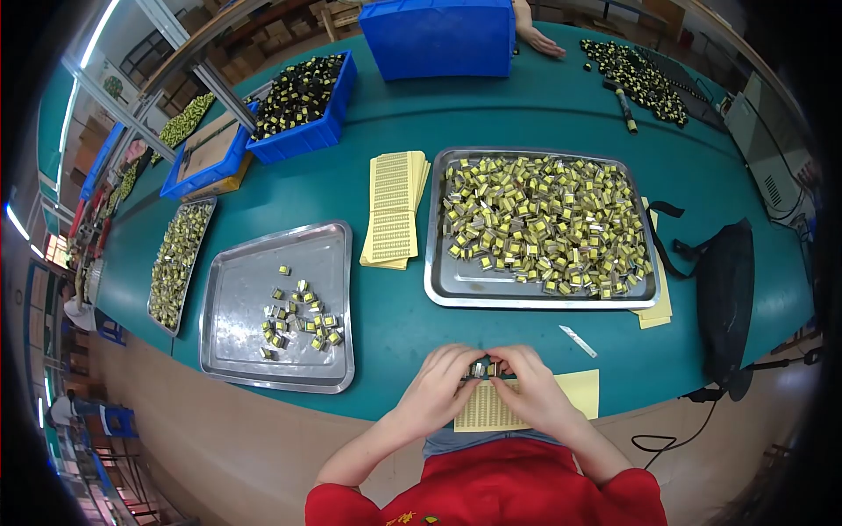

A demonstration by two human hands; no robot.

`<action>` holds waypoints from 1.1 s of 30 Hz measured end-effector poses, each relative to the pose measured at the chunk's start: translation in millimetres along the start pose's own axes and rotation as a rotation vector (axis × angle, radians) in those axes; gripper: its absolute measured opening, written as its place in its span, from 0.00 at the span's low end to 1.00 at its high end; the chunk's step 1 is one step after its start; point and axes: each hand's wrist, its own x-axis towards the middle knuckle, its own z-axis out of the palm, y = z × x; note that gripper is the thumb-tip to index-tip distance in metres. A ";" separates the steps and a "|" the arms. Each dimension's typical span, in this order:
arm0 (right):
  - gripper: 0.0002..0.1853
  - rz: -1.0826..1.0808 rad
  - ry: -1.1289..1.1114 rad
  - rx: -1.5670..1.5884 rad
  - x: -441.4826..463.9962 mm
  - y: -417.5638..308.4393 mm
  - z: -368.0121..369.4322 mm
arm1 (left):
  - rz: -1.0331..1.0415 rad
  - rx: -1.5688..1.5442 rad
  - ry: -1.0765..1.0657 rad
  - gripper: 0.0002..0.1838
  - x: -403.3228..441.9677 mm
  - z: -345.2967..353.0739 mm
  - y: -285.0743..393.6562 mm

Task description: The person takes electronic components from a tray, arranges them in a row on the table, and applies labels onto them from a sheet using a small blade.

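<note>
Close to the table's front edge, my left hand point(438, 386) and my right hand point(529, 386) face each other, fingers pinched. Between them are small transformers, silver with yellow tape: one transformer point(478, 370) at my left fingertips, another transformer point(494, 370) at my right. My fingers partly cover both. Under my hands lies a yellow label sheet point(484, 412) printed in rows. A large metal tray point(456, 285) full of such transformers stands beyond my hands. To the left, a second metal tray point(241, 298) holds several loose ones.
A stack of label sheets point(393, 210) lies between the trays. A small white blade-like strip point(578, 341) and a black bag point(726, 289) are at right. Blue bins point(438, 39) stand at the back, where another person's hand point(541, 41) rests. A narrow filled tray point(180, 263) is far left.
</note>
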 end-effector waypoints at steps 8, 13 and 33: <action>0.22 -0.103 -0.024 -0.126 3.0 1.1 3.8 | -0.060 0.128 -0.040 0.21 -3.1 -18.8 7.7; 0.19 -0.105 -0.052 -0.192 6.3 2.4 8.2 | -0.143 -0.006 -0.059 0.18 -7.3 -17.0 -3.1; 0.09 -0.438 0.237 -0.842 120.4 28.3 -35.0 | 0.050 0.365 0.123 0.14 97.7 -42.8 -36.0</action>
